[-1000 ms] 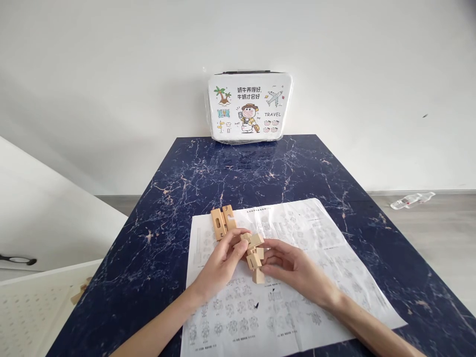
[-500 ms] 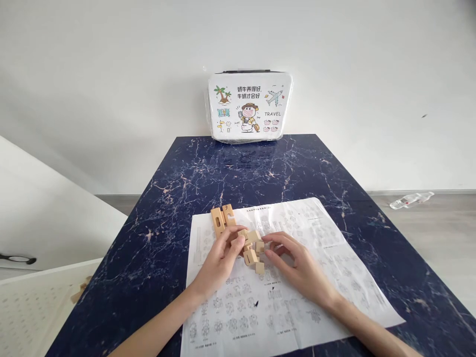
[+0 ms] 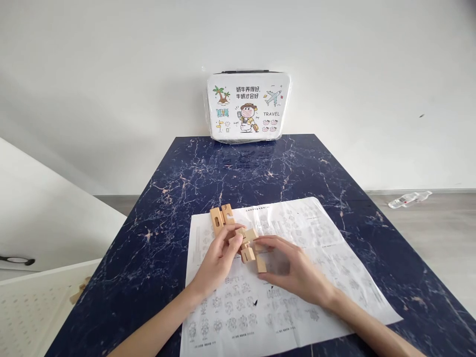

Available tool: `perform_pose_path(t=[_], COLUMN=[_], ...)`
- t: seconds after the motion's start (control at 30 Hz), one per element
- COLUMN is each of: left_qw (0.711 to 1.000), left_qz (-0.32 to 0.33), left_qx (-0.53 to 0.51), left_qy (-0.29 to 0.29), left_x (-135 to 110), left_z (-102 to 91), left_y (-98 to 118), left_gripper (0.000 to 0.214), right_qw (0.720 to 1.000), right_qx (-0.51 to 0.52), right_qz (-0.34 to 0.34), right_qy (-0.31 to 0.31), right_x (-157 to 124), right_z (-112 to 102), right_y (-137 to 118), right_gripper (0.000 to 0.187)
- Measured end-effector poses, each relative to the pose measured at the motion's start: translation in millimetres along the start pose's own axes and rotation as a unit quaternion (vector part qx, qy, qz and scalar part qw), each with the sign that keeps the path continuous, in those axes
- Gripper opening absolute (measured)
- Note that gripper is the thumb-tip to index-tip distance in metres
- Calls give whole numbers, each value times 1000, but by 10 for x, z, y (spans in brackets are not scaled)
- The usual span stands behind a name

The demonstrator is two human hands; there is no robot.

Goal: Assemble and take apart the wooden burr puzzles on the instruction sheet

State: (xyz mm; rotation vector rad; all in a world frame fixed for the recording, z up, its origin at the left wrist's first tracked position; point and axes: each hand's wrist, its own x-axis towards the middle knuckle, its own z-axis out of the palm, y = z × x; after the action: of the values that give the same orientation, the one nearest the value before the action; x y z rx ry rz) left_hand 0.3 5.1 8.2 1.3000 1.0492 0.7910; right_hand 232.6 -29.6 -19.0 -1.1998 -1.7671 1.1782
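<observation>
Over the printed sheet, my left hand pinches a cluster of interlocked pale wooden puzzle pieces between thumb and fingers. My right hand is curved at the cluster's right side. Between its thumb and index finger is a single wooden puzzle piece, slightly blurred and tilted, close beside the cluster. Whether the two still touch at the top, I cannot tell. Just beyond my left fingers, two notched wooden bars lie side by side at the sheet's upper left, one marked with a dark figure.
The dark blue marbled table carries a white cartoon-printed case against the wall. To the left stands a white perforated basket with some wooden pieces in it. A clear plastic item lies on the floor at right.
My right thumb has moved down and the fingers have closed in on one piece, which has turned and shifted at the cluster's right. The left hand keeps its pinch, almost still.
</observation>
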Motion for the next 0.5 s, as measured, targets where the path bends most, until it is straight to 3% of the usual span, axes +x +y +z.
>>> perform_pose_path(t=[0.13, 0.23, 0.5], left_qw=[999, 999, 996], left_qz=[15, 18, -49], left_qx=[33, 40, -31], left_qy=[-8, -17, -62], left_x=[6, 8, 12], left_z=[-18, -23, -17], left_y=[-8, -3, 7], left_gripper=[40, 41, 51], right_qw=[980, 955, 938], right_qx=[180, 272, 316], right_qz=[78, 98, 121], right_qy=[-27, -63, -80], right_x=[-20, -17, 5], right_z=[-67, -96, -173], right_y=[-60, -54, -73], right_gripper=[60, 63, 69])
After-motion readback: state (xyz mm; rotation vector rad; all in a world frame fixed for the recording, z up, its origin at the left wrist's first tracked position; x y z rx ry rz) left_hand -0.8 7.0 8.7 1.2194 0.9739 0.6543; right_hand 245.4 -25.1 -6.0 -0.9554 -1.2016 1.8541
